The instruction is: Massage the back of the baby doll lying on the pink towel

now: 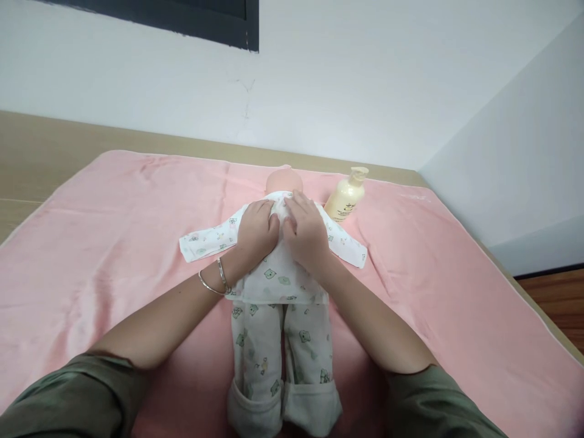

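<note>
A doll [284, 180] lies on a pink cloth [159, 201], dressed in a white printed top [283, 283] and matching trousers [260, 347] with turned-up cuffs. Its sleeves are spread to both sides. My left hand [258, 228], below a bracelet-wearing wrist, rests flat on the left of the upper top, near the shoulder. On the right side of the same area lies my right hand [305, 228], fingers extended over the fabric. Both hands look open, thumbs close to each other but apart, and neither grips anything visible.
A pale yellow pump bottle [345, 198] leans on the cloth to the right of the doll's head. Behind the wooden surface [36, 143] rises a white wall with a dark frame [205, 21] at the upper left.
</note>
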{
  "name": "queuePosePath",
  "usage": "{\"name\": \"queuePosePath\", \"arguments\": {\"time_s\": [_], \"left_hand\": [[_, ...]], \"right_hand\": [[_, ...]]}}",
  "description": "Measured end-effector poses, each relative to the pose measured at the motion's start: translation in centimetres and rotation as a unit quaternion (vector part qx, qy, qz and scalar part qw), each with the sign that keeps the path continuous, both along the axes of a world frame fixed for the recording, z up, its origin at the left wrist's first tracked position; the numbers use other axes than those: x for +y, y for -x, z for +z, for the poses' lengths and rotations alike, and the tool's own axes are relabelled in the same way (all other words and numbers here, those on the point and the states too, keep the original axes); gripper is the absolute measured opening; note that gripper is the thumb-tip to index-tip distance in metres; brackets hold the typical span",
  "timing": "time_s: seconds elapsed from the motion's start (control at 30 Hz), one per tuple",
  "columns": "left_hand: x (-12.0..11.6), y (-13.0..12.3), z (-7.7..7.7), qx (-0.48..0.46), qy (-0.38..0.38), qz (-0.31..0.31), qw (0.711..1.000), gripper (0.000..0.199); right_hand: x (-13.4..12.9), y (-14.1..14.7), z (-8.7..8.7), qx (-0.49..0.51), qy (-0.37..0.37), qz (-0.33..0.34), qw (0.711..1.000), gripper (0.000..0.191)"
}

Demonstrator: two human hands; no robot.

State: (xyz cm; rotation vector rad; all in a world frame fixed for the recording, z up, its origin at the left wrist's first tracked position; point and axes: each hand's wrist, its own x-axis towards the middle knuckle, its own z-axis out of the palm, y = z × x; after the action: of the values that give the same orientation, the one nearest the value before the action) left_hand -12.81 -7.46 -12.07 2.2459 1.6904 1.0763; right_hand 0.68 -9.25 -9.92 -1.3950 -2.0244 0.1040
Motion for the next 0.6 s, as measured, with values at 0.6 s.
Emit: {"name": "queuePosePath", "arguments": {"time_s": [0.6], "left_hand": [[-0.2,0.0,0.2,-0.001,0.009,-0.003,1.000,0.028]], "right_hand": [[0.4,-0.4,-0.2,0.037,-0.011,0.031,0.999,0.050]]}}
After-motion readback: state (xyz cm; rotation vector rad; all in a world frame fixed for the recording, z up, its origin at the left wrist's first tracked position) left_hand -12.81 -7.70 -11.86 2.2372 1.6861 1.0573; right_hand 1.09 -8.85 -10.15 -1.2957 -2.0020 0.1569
